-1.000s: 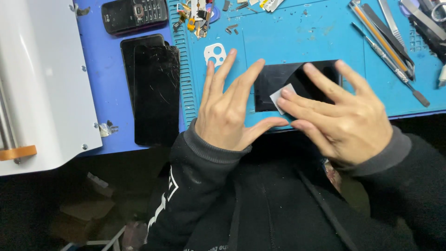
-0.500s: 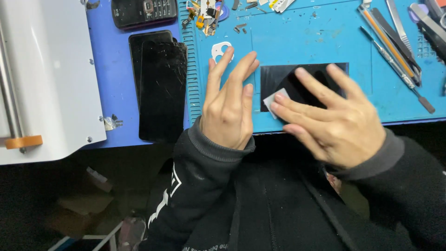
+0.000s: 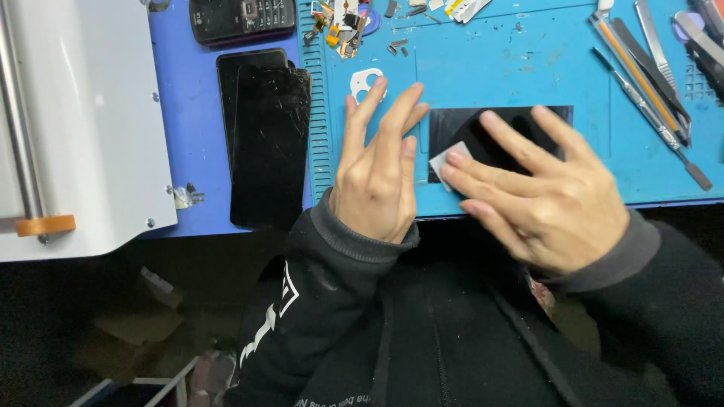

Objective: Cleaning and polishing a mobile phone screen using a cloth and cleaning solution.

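A black phone screen (image 3: 461,124) lies flat on the blue work mat (image 3: 513,68) at the table's near edge. My right hand (image 3: 539,196) rests on it and presses a small grey-white wipe (image 3: 446,163) against its left end with the fingertips. My left hand (image 3: 377,169) lies flat on the mat just left of the screen, fingers spread and pointing away from me, holding nothing. My dark sleeves cover both wrists.
Two cracked black glass panels (image 3: 264,136) lie stacked to the left. A black keypad phone (image 3: 240,18) sits at the top. A white machine (image 3: 75,128) fills the left side. Metal tweezers and pry tools (image 3: 648,75) lie at right. A small white bracket (image 3: 365,81) and tiny parts (image 3: 343,19) sit ahead.
My right hand with the wipe has slid slightly left along the screen. My left hand has stayed flat on the mat.
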